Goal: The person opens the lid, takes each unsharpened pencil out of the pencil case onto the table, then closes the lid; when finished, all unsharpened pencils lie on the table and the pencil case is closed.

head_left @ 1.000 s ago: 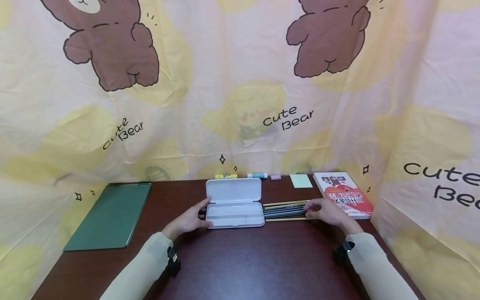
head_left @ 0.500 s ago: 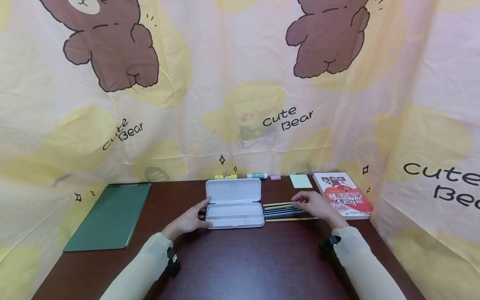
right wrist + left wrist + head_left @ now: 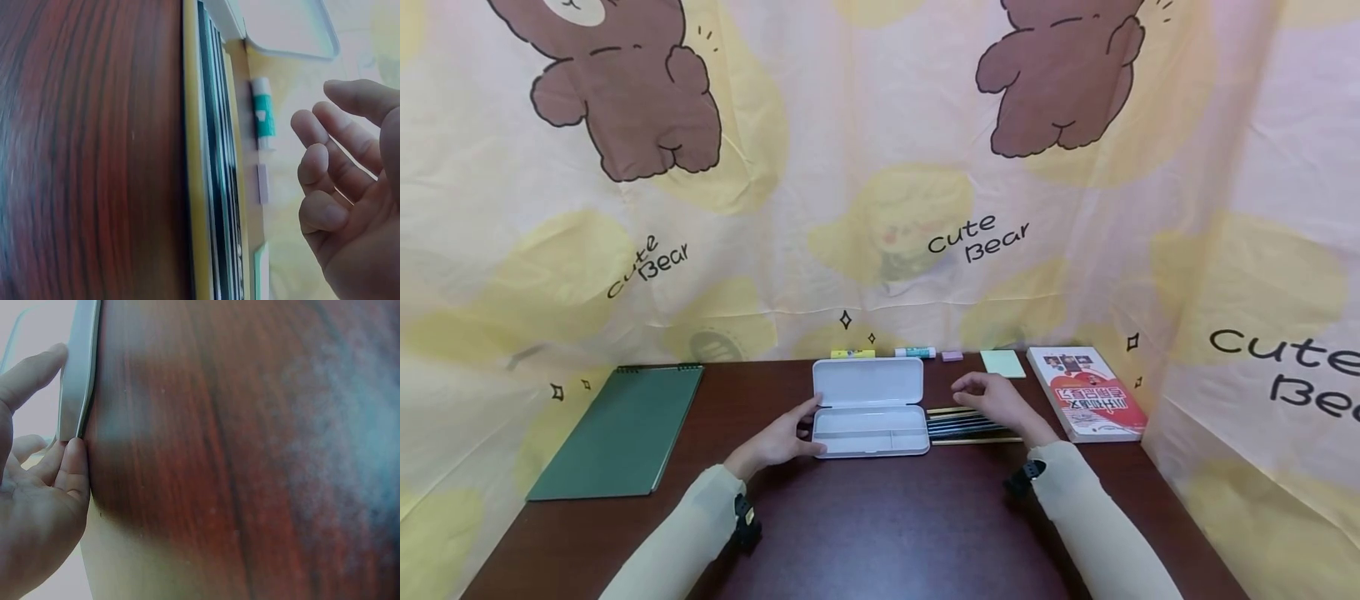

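Observation:
A white pencil case [image 3: 872, 452] lies unfolded on the table, its lid [image 3: 867, 382] tipped back and its divided tray bare inside. My left hand [image 3: 775, 435] holds the case by its left end. In the left wrist view, the thumb touches one side of the case [image 3: 78, 381] while other fingers bend around its end. Several dark and yellow pencils [image 3: 962, 427] lie side by side against the case's right end. Over them hovers my right hand [image 3: 996, 400], fingers loosely bent and holding nothing; the right wrist view shows it apart from the pencils [image 3: 219, 156].
Along the back stand a yellow tube [image 3: 852, 354], a glue stick [image 3: 915, 352], a purple eraser [image 3: 952, 356] and pale green sticky notes [image 3: 1002, 363]. A red-and-white book [image 3: 1090, 396] lies at the right, a green notebook [image 3: 621, 433] at the left. A printed curtain [image 3: 820, 167] encloses the table.
My right hand has slid left along the pencils, from their right ends toward the case, and risen off them. The left hand and the case have stayed put.

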`<state>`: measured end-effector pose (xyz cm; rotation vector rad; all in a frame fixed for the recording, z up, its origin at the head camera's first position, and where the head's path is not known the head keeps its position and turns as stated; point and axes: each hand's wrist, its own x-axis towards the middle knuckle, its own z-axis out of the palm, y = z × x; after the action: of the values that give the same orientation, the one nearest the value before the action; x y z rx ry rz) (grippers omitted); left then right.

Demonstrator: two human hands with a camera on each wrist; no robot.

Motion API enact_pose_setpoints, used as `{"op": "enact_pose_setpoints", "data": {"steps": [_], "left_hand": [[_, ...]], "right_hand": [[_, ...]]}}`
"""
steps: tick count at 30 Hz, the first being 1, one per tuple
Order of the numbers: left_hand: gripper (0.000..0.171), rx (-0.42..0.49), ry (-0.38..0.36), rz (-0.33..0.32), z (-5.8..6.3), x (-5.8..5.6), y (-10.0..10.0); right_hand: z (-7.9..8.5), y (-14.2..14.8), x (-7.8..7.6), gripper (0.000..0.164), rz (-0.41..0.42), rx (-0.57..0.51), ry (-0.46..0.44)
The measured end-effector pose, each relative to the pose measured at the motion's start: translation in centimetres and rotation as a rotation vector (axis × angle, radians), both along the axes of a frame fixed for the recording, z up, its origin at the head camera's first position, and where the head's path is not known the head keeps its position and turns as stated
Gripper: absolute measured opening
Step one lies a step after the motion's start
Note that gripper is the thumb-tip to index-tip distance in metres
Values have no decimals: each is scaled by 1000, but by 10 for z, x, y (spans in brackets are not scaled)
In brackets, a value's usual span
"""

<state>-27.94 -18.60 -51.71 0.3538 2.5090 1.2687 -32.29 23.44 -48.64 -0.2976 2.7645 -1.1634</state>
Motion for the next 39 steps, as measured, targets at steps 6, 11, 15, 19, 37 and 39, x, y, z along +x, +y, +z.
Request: {"op": "enact_pose_setpoints", "data": {"steps": [6, 11, 15, 19, 37, 39], "left_hand": [[100, -4, 7, -7, -1, -1, -1], [100, -5, 7, -8, 0, -1, -1], [99, -2, -4, -9, 1, -1, -1], [99, 0, -3, -9, 0, -1, -1], [97, 9, 28, -6, -1, -4, 0], [98, 10, 34, -5, -1, -4, 0]], "right_hand": [[-3, -18, -6, 30, 15, -1, 29], [-4, -30, -8, 33, 16, -33, 20], [-6, -38, -10, 36, 23, -33, 20], [-8, -44, -14, 38, 35, -22, 45], [-4, -58, -15, 29, 23, -26, 88], [-4, -59, -15, 29, 26, -34, 83]]}}
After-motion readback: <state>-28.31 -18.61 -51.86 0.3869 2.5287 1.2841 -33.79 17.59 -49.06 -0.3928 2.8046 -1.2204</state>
